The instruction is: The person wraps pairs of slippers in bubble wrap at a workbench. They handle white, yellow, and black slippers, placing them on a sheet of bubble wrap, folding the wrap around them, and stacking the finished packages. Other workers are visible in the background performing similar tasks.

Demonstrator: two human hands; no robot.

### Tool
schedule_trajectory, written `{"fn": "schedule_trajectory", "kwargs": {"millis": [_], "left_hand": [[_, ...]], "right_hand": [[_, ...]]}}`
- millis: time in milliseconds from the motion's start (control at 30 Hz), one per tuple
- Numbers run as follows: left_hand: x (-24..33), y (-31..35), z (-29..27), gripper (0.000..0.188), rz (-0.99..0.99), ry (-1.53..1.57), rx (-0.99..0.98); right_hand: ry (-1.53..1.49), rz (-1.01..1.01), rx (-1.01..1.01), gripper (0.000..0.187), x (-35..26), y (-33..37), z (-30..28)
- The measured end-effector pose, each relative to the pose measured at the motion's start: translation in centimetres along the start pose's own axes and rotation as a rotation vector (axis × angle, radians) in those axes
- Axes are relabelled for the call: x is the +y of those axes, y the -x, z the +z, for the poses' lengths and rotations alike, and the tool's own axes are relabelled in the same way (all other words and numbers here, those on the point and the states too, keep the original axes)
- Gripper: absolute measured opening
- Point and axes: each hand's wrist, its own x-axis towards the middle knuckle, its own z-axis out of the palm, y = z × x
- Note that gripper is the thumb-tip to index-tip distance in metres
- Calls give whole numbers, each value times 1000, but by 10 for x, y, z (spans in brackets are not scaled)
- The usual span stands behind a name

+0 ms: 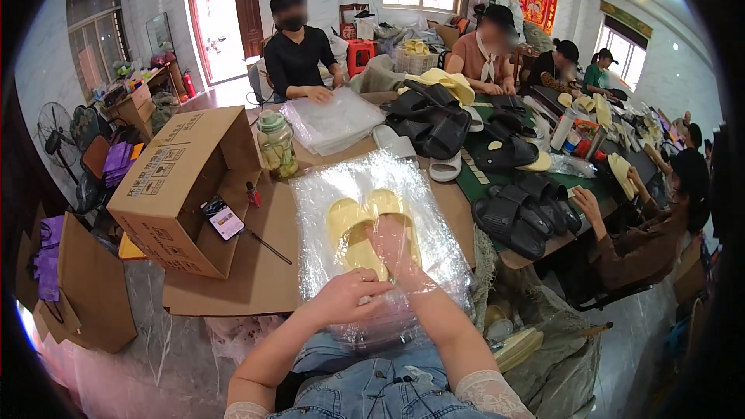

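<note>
Two yellow slippers (365,229) inside clear bag (372,186), flat on near table (256,271). Right hand (392,244) deep inside bag, fingers on slippers, grip unclear. Left hand (349,295) pinches bag mouth. Likely light, soft foam; film slippery, crinkly; hold by opening.

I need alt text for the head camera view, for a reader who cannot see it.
A person's right hand is inside a clear plastic bag holding a pair of yellow slippers, while the left hand holds the bag's near end. Around it on the table are an open cardboard box, a phone and black slippers; other people work nearby.
</note>
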Motion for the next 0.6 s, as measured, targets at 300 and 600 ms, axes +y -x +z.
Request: {"fn": "schedule_trajectory", "kwargs": {"millis": [300,600], "left_hand": [[-82,-6,-1,51,-152,-304,433],[-143,0,38,59,-232,-158,496]], "right_hand": [[-19,-144,137,65,-29,74,-47],[-80,-139,192,56,-30,83,-34]]}}
